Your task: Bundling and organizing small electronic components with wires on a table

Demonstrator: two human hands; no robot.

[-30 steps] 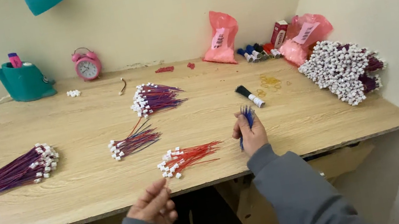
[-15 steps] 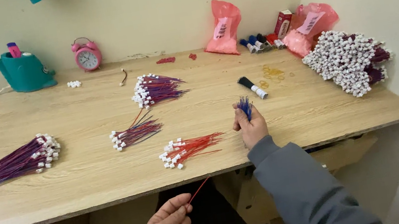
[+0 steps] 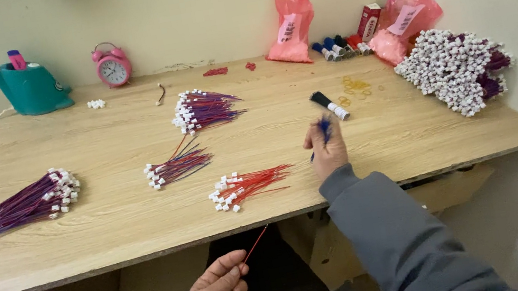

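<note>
my left hand (image 3: 221, 286) is nearest, down below the front edge of the tabletop (image 3: 111, 226), its grip pinched shut on one thin red wire (image 3: 256, 243) that slants up and to the right out of my fingertips toward the edge. my right hand (image 3: 328, 152) rests over the tabletop a little farther in, grey sleeve behind it, its grip closed round a small bunch of blue wires (image 3: 324, 129) that stands upright out of the top of my fist. just left of that hand lies a red wire bundle (image 3: 248, 186) with white plugs at its left end, apart from both hands. beyond it sits a smaller mixed red and purple bundle (image 3: 173, 167), and farther still a purple bundle (image 3: 205, 108) fanned to the right. far out on the left lies a long purple bundle (image 3: 27, 203). just past my right hand lies a black and white marker (image 3: 330, 105), with yellow rubber bands (image 3: 354, 87) scattered close behind it. on the right edge is a big heap of white plugs (image 3: 453, 69) on purple wires. against the back wall stand a pink plastic bag (image 3: 291, 29) with a pale slanted label, a row of marker pens (image 3: 341, 47) lying side by side, a small red box (image 3: 369, 20), and a second pink bag (image 3: 408, 22), also with a pale label. farther left are a pink alarm clock (image 3: 112, 66) and a teal pen holder (image 3: 30, 87)
</note>
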